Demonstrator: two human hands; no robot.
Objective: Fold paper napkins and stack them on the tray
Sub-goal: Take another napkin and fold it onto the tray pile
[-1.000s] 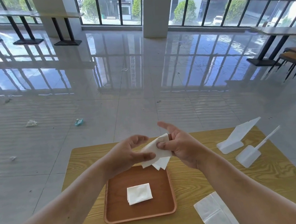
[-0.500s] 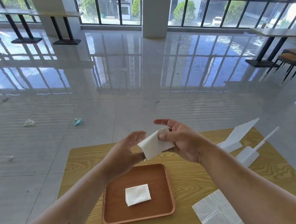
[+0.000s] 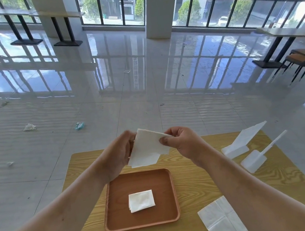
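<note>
Both hands, left (image 3: pixel 120 155) & right (image 3: pixel 184 142), pinch a half-folded napkin (image 3: pixel 147 150) in air above the tray (image 3: pixel 117 208); layers look misaligned, so crease may go crooked w/ uneven pull

One tray (image 3: pixel 168 177), one desk (image 3: pixel 201 181), two hands (image 3: pixel 118 154) (image 3: pixel 184 142). Three napkin lots: one held (image 3: pixel 147 149), one folded (image 3: pixel 141 201), one flat pile (image 3: pixel 223 220). Two white stands (image 3: pixel 240 142) (image 3: pixel 254 159).

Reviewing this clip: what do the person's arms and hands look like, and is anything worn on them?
Both forearms are bare as far as the frame shows, with no sleeve in view. The left hand and right hand wear no gloves. No watch, bracelet or ring is visible on the wrists or fingers that show.
</note>
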